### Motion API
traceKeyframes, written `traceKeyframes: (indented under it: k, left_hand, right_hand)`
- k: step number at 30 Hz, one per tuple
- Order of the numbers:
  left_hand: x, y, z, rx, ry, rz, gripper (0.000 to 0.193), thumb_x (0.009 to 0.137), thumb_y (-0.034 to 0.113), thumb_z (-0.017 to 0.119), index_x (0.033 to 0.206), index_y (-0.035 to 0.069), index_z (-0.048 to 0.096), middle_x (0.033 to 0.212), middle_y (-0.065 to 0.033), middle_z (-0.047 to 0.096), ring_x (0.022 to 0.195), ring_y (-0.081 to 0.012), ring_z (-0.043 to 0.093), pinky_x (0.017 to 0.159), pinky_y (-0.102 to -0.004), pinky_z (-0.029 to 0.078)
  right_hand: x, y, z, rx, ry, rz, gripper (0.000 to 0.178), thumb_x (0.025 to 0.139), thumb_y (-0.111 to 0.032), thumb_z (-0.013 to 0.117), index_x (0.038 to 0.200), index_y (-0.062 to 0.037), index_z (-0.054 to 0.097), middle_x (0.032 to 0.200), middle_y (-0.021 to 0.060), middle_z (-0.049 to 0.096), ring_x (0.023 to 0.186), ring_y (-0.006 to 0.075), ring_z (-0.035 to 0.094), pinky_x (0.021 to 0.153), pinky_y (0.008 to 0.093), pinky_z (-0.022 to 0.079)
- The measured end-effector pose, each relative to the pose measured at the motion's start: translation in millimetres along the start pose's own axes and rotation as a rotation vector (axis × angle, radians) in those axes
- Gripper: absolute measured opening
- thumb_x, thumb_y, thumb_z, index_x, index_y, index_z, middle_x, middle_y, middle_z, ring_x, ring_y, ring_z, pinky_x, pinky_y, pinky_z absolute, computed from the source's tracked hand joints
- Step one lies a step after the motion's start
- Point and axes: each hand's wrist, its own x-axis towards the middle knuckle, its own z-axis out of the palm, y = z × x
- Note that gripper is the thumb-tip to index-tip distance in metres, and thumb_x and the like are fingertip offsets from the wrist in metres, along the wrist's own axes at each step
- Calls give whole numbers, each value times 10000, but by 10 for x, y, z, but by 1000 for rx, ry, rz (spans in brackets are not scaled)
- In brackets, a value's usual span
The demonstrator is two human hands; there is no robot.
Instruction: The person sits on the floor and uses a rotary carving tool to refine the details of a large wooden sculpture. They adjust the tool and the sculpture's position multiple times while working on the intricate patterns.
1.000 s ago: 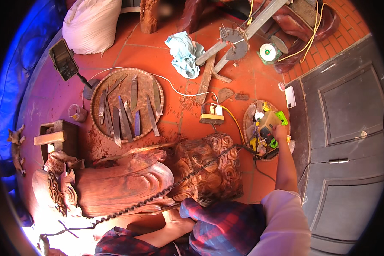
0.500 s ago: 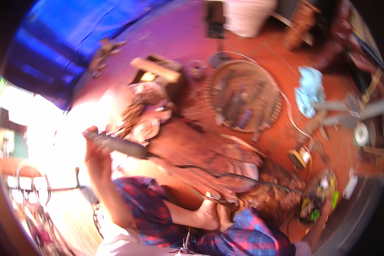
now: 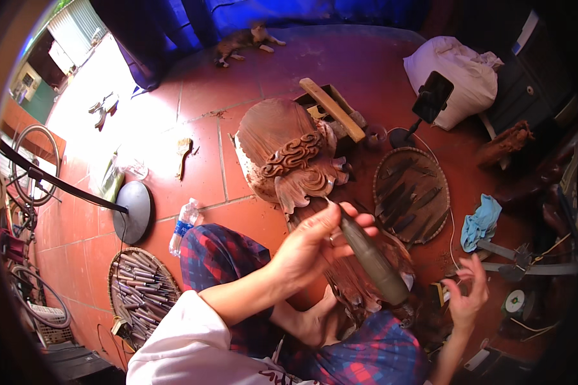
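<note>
My left hand (image 3: 305,247) is closed round the upper end of a dark grey-green cylindrical handpiece (image 3: 374,260), whose thin pale tip points toward the far side. The handpiece slants over a large reddish-brown wood carving (image 3: 270,125) with carved curls and ruffled folds, which lies on the floor before my crossed legs. Part of the carving is hidden behind my hand and the tool. On the right, my right hand (image 3: 467,295) is raised with fingers apart and nothing in it, beside a small yellow-and-black block (image 3: 442,292).
Dark tools lie in a round woven tray (image 3: 444,218); several chisels fill another basket (image 3: 111,273) at the left. Around me are a black stand base (image 3: 133,212), water bottle (image 3: 185,224), brush (image 3: 183,154), phone on a stand (image 3: 434,96), blue cloth (image 3: 480,221) and, farther off, a cat (image 3: 241,45).
My left hand has brought the handpiece from the far left to the middle, above the carving. My right hand has come away from the green and yellow items at right. The view has turned left.
</note>
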Motion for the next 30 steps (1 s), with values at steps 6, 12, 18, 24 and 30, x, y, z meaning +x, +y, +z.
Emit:
traceKeyframes:
  k: [6,12,18,24,30]
  left_hand:
    - [-284,80,186,-122,-37,-29,308,964,355,482,1088,82,553,1092,-51,584,1045,-167,584,910,-297,492]
    - [-520,444,37,-235,-110,35,304,969,364,475,1084,97,562,1042,-18,574,1004,-124,570,830,-250,509]
    - [-532,517,-289,-296,-244,-111,275,960,296,512,1115,79,579,1081,-31,615,1008,-141,587,877,-283,487]
    - [-523,478,-560,-310,-225,-254,221,962,267,517,1072,90,591,1021,-39,623,889,-142,631,813,-263,531]
    - [-470,429,-633,-194,-209,-276,271,956,320,523,1078,90,602,1000,-40,628,844,-138,637,759,-240,530]
  right_hand:
    - [1030,-1397,663,335,-301,-593,791,582,-362,841,1241,-64,520,1228,203,536,1098,360,570,885,414,507]
    - [1217,-2027,951,323,-250,-627,470,650,-144,797,1068,-10,631,1127,197,610,1013,312,634,852,366,530]
    - [1089,-2205,1016,180,-250,-623,409,640,-66,740,1029,10,640,1092,191,635,1008,320,638,878,387,521]
    - [880,-2446,1155,-14,-239,-518,376,642,-80,747,987,21,639,1027,166,654,988,327,637,883,404,509]
    - [838,-2488,1165,-41,-252,-447,385,647,-75,742,996,22,611,1060,185,649,1031,333,627,913,411,496]
